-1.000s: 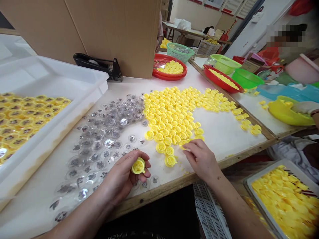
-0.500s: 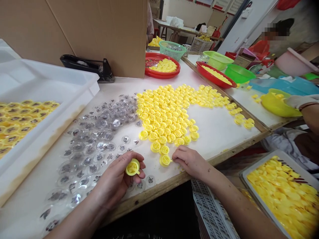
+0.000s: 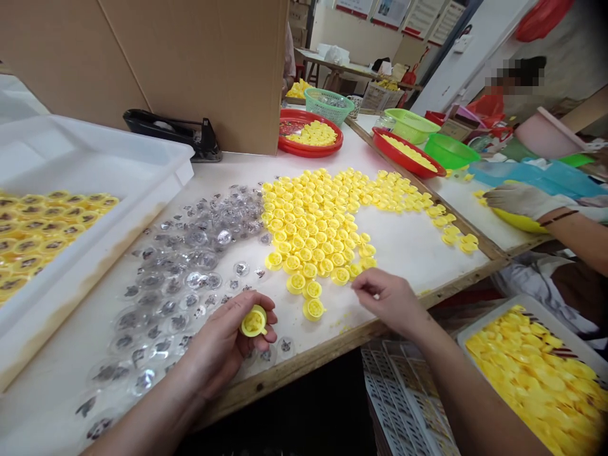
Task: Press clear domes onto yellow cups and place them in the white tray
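Observation:
My left hand (image 3: 237,326), fingers curled, holds a small round yellow plastic cup (image 3: 253,321) with a side tab and yellow bits inside. To its right, above the table's front edge, is my right hand (image 3: 387,297), its thumb and fingertips drawn together in a pinch. Whatever may be between those fingertips is too small to make out. Between the hands stands a similar yellow cup (image 3: 314,309), at the near end of a large group of yellow cups (image 3: 318,221). Clear round discs with dark printed pictures (image 3: 161,307) lie around and left of my left hand.
A white tray (image 3: 156,183) of yellow pieces with pictures stands left. Behind are a black tape dispenser (image 3: 173,136), a cardboard box (image 3: 199,69) and red trays (image 3: 308,149). At right, a co-worker's gloved hand (image 3: 522,199) is over a yellow bowl. A bin (image 3: 463,342) sits below.
My right hand has moved right and slightly up, away from the nearest yellow cup. My left hand keeps its cup. The co-worker's gloved hand has shifted left over the yellow bowl.

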Action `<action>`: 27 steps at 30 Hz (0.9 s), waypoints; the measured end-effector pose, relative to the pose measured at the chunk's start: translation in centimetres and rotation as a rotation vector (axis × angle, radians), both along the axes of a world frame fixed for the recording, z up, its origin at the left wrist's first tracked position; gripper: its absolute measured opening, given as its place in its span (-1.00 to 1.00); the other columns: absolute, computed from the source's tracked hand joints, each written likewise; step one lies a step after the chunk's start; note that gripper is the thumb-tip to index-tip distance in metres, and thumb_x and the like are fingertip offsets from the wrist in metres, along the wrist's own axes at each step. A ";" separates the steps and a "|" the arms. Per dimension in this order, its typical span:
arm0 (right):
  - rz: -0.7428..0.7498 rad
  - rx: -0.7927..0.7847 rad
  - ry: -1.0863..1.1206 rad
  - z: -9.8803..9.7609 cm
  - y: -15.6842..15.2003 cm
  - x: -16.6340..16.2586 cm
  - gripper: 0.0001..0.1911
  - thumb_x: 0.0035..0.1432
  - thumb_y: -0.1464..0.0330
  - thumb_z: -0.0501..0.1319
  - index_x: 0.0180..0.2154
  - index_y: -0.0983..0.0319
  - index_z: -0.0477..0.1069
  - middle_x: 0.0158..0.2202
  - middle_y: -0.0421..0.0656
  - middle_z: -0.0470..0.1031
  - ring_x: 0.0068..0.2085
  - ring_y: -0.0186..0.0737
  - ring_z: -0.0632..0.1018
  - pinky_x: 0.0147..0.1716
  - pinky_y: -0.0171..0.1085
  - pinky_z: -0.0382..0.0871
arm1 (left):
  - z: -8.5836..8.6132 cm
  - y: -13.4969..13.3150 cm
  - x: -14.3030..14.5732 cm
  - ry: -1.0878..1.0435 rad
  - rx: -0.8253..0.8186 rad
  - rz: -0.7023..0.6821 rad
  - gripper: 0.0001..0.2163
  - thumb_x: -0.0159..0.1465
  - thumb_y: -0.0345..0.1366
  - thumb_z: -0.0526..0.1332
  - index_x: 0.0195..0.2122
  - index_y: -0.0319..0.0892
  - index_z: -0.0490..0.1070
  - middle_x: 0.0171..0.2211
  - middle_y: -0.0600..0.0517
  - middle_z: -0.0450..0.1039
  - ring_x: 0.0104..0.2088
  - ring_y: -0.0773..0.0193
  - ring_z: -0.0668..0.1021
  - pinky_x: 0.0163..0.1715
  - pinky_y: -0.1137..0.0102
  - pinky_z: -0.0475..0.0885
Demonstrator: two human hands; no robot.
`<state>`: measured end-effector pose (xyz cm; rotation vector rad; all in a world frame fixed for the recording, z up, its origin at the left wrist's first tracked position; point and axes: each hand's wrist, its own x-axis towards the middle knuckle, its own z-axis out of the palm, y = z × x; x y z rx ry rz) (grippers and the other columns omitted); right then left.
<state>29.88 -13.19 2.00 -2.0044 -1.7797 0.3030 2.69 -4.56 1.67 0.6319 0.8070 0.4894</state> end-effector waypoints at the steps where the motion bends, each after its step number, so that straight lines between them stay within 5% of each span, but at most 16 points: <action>1: -0.048 0.034 0.005 0.3 0.3 0.7 -0.87 0.04 0.50 0.09 -0.41 0.21 0.38 -0.43 -0.21 0.45 -0.42 -0.32 0.45 -0.41 -0.34 0.34 | 0.0 0.0 0.0 -0.005 0.002 -0.009 -0.69 0.15 -0.07 0.25 -0.32 -0.26 0.43 -0.44 -0.02 0.43 -0.52 0.33 0.50 -0.59 0.53 0.37; 7: -0.115 0.044 -0.010 0.3 2.7 3.3 -0.91 0.02 0.40 0.14 -0.44 0.18 0.42 -0.44 -0.22 0.51 -0.42 -0.27 0.50 -0.39 -0.28 0.36 | 0.2 0.2 0.0 -0.010 -0.002 0.008 -0.69 0.12 -0.07 0.28 -0.34 -0.26 0.44 -0.46 -0.02 0.43 -0.52 0.33 0.49 -0.60 0.53 0.37; 12: -0.125 -0.007 -0.028 1.1 1.6 2.9 -0.86 0.09 0.36 0.09 -0.39 0.18 0.42 -0.40 -0.18 0.52 -0.38 -0.21 0.50 -0.35 -0.23 0.35 | 0.3 0.2 0.0 0.000 -0.018 0.020 -0.69 0.10 -0.08 0.29 -0.35 -0.27 0.45 -0.45 -0.04 0.44 -0.53 0.31 0.50 -0.61 0.51 0.37; 20: 0.288 -0.422 0.076 1.4 0.4 0.4 -0.74 -0.06 0.55 0.16 -0.30 0.16 0.45 -0.37 -0.24 0.45 -0.37 -0.30 0.48 -0.35 -0.34 0.37 | 0.0 0.2 -0.1 -0.028 -0.018 0.003 -0.72 0.11 -0.09 0.28 -0.36 -0.25 0.45 -0.44 -0.03 0.44 -0.53 0.32 0.51 -0.61 0.53 0.37; 27: 0.507 -0.539 0.021 1.0 1.8 -0.6 -0.63 -0.04 0.63 0.15 -0.21 0.14 0.43 -0.28 -0.20 0.37 -0.27 -0.27 0.45 -0.25 -0.29 0.32 | -0.1 0.3 0.1 -0.027 -0.031 0.035 -0.71 0.14 -0.12 0.27 -0.36 -0.30 0.43 -0.47 -0.06 0.44 -0.55 0.32 0.50 -0.64 0.54 0.38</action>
